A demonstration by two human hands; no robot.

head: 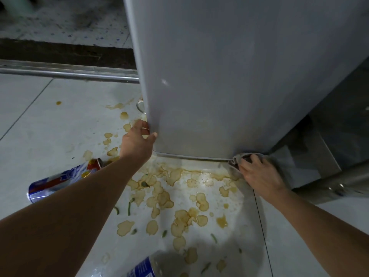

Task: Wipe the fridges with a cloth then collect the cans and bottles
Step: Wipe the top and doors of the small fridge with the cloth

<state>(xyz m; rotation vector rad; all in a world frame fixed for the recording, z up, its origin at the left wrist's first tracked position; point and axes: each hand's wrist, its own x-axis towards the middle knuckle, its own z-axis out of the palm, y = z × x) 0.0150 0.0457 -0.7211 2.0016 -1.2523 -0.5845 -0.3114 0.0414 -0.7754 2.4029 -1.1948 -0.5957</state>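
Right at the bottom edge, a clear plastic bottle [147, 265] with a blue label lies on its side on the pale tiled floor [50, 124], only partly in view. Just beyond it, brown dried splashes [179, 218] spread across the tiles, with small green scraps [129, 206] scattered among them. Off to the left, a blue, white and red can [63, 179] lies tipped over, its top end pointing towards the fridge, partly behind the left forearm.

Now the hands. The left hand [137, 140] reaches to the lower left corner of the grey fridge door [219, 76], thumb on the front face and fingers [146, 124] wrapped round the door's edge, gripping it. The right hand [259, 174] is down at the lower right corner of the door, fingers curled onto a grey cloth [239, 157], pressing it against the bottom edge where door meets floor.

Behind the left corner, a rounded glass rim [140, 106] peeks out; what it belongs to I cannot tell. Further left, a metal rail [67, 71] runs across the floor, with a dark strip and speckled flooring beyond.
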